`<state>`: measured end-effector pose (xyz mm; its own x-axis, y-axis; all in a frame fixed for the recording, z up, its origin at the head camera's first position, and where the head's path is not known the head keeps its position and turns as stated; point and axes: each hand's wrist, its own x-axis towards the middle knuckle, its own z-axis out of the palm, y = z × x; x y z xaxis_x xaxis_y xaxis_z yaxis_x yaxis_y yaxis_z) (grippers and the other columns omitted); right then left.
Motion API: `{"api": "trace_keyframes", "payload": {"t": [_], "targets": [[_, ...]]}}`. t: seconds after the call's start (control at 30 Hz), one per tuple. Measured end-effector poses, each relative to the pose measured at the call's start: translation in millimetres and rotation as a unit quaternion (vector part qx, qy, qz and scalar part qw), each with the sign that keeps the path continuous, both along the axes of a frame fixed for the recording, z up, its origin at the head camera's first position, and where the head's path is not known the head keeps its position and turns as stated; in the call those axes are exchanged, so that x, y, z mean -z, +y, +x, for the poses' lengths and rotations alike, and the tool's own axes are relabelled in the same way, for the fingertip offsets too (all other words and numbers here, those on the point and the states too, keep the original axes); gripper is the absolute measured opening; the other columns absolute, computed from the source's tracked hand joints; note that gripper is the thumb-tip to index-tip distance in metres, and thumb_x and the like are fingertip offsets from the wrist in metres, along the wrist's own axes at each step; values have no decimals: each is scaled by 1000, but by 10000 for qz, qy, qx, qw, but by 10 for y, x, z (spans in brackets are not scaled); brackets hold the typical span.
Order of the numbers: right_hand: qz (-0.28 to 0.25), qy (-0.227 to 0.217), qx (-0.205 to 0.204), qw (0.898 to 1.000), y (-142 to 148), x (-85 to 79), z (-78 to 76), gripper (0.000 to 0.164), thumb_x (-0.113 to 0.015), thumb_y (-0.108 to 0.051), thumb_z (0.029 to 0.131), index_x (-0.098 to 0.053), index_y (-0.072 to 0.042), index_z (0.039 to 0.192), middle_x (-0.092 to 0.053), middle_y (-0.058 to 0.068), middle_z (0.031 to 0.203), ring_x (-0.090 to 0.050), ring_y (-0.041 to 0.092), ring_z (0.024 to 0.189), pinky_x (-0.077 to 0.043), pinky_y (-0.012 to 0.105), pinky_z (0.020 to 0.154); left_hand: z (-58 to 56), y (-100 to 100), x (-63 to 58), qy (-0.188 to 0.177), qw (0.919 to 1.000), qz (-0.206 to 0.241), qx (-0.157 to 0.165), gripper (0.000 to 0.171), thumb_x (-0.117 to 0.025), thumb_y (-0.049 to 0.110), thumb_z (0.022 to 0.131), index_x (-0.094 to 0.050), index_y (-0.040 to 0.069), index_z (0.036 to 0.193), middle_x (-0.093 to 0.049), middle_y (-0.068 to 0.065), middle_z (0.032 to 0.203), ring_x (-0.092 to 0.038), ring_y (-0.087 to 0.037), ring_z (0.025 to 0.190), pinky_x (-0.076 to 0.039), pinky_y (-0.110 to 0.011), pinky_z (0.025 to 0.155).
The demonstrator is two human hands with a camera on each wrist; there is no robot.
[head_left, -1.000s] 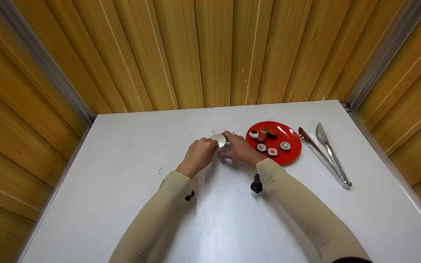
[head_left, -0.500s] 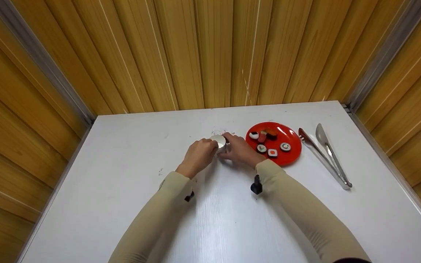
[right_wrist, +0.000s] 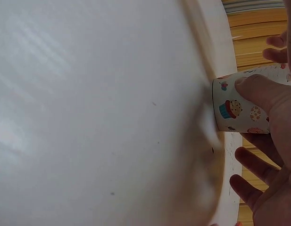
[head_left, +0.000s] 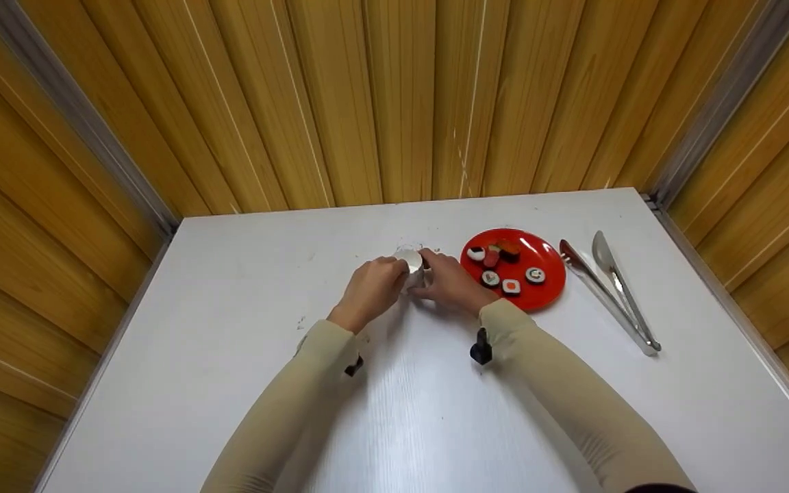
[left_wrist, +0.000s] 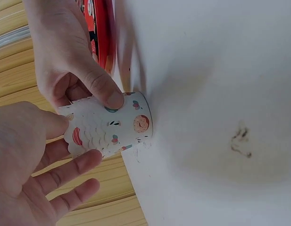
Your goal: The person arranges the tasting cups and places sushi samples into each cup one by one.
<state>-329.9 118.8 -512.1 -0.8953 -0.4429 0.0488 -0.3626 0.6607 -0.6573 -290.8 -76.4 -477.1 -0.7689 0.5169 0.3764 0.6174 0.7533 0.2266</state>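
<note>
A stack of paper baking cups point(head_left: 411, 263), printed with cupcakes and donuts, stands on the white table between the two hands. In the left wrist view, scalloped rims are layered along the side of this stack. My right hand point(head_left: 451, 281) grips it low from the right, thumb pressed along its side. At the top, my left hand point(head_left: 372, 289) pinches the rim between thumb and finger, while its other fingers point(left_wrist: 74, 194) extend past it. In the right wrist view, only the fingertips of the left hand show at the upper right edge.
To the right of the hands, a red plate point(head_left: 546, 294) carries several sushi pieces point(head_left: 490, 278). Metal tongs point(head_left: 622, 301) lie beyond it, splayed apart. Wood-patterned panels point(head_left: 394, 103) enclose the back and sides of the white table point(head_left: 394, 424).
</note>
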Motion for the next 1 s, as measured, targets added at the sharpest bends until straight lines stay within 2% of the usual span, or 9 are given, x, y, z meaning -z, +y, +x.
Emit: {"api": "trace_keyframes", "payload": {"t": [0.1, 0.27, 0.53, 0.73, 1.0], "targets": [[2, -140, 53, 9999, -4, -10, 4, 67, -84, -28, 88, -50, -14, 144, -61, 5, 140, -56, 27, 126, -42, 45, 111, 5, -9, -37, 3, 9999, 144, 32, 12, -62, 5, 102, -70, 5, 93, -68, -6, 82, -59, -17, 68, -52, -35, 62], [16, -232, 107, 9997, -14, -16, 1, 67, -84, -27, 88, -50, -14, 144, -61, 6, 139, -55, 28, 129, -40, 46, 113, 13, -49, -108, 217, 9990, 389, 76, 7, -63, 5, 100, -69, 3, 96, -68, -7, 85, -59, -17, 69, -54, -36, 62], [119, -253, 74, 9996, -27, -22, 2, 67, -83, -26, 88, -51, -13, 145, -63, 6, 134, -57, 26, 122, -43, 48, 109, 40, -180, -199, 351, 9967, 731, 18, 5, -66, 7, 99, -69, 4, 101, -70, -9, 99, -64, -19, 79, -56, -36, 68], [-34, -99, -108, 9999, -20, -8, -5, 61, -84, -22, 88, -54, -10, 140, -65, 5, 129, -58, 25, 119, -43, 46, 108, 32, -319, -182, 572, 9953, 714, -316, 4, -68, 5, 98, -70, 3, 101, -71, -9, 98, -67, -21, 83, -57, -36, 71], [19, 34, -170, 9998, -35, 7, -14, 59, -84, -22, 86, -55, -11, 137, -67, 5, 127, -60, 25, 116, -44, 44, 105, -7, -552, -100, 312, 9936, 704, -827, 5, -69, 3, 98, -72, 2, 101, -72, -10, 95, -70, -22, 81, -58, -36, 72]]}}
